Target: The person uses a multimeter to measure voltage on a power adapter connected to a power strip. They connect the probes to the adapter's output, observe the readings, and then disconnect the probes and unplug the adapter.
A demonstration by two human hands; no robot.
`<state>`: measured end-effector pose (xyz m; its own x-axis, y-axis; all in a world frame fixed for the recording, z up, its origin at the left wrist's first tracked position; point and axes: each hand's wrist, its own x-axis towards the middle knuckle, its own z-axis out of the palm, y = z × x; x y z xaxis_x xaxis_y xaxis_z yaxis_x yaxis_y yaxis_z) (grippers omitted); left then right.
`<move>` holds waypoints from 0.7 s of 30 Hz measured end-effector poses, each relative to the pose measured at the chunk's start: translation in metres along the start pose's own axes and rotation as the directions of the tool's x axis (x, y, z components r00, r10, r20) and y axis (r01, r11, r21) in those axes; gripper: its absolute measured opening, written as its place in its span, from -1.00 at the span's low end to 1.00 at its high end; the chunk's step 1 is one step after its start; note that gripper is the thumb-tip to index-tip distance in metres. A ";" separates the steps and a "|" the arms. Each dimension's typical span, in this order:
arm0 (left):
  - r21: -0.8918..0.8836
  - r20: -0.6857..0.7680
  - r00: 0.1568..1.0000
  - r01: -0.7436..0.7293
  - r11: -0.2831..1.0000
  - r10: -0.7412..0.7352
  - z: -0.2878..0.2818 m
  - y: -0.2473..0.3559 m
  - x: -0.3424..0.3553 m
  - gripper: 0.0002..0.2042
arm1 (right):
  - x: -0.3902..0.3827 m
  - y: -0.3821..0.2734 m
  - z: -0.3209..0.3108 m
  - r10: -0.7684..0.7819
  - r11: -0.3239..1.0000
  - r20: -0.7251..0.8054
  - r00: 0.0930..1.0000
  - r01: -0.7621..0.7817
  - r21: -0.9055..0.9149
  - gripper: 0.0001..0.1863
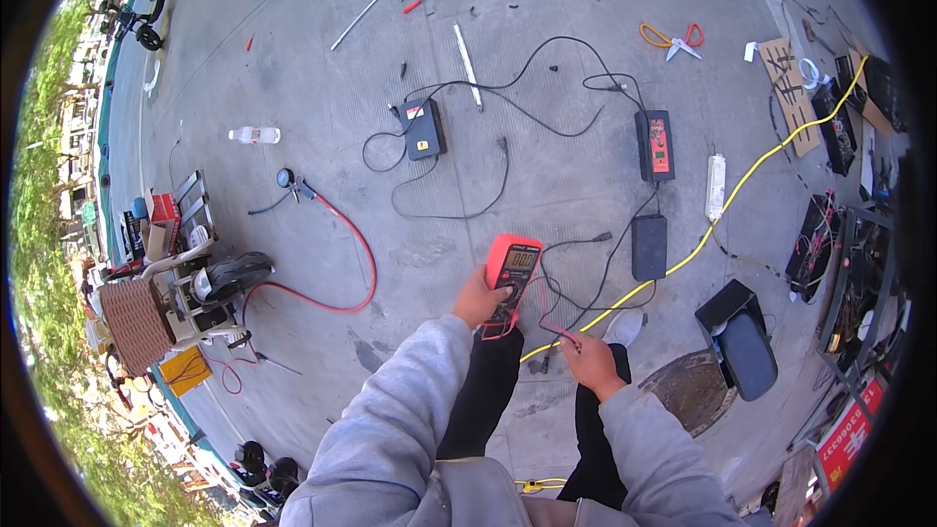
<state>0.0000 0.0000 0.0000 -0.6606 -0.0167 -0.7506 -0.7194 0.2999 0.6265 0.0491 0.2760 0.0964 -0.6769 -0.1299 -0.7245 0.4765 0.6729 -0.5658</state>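
My left hand [478, 298] is wrapped round a red multimeter [514, 259] with a lit display, its thumb on the dial area. Thin red and dark test leads run from the meter's lower end towards my right hand [593, 367]. That hand is closed in a pinch on a red test probe [574, 340]; its tip is too small to make out. Just left of these fingers hangs a black cable plug [546, 363]. A black charger box [649, 247] lies beyond my right hand, with its cable trailing towards my feet.
A yellow cable [698, 244] crosses the floor on the right, by a white power strip [715, 185]. Ahead lie another charger [657, 144], a black adapter [424, 129] and scissors [673, 41]. A red air hose [371, 273] curves at left, near a scooter [185, 288].
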 end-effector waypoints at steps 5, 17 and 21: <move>-0.034 0.012 1.000 0.008 0.999 -0.007 0.050 -0.029 0.143 -0.45 | 0.134 0.062 0.026 0.056 0.994 -0.152 0.987 -0.070 -0.089 -0.50; 0.542 0.401 0.916 -0.256 0.800 0.021 0.036 0.002 0.260 -0.53 | 0.344 0.104 0.006 0.095 0.911 -0.131 0.987 -0.033 0.412 -0.58; 0.842 0.366 0.928 -0.359 0.402 0.062 0.008 0.047 0.263 -0.51 | 0.353 0.105 -0.021 -0.058 0.994 -0.265 0.962 0.082 0.078 -0.60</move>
<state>-0.2059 0.0173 -0.1697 -0.5790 0.3523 -0.7353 0.1288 0.9300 0.3442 -0.1516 0.3158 -0.2099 -0.8281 0.0291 -0.5598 0.4619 0.6014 -0.6520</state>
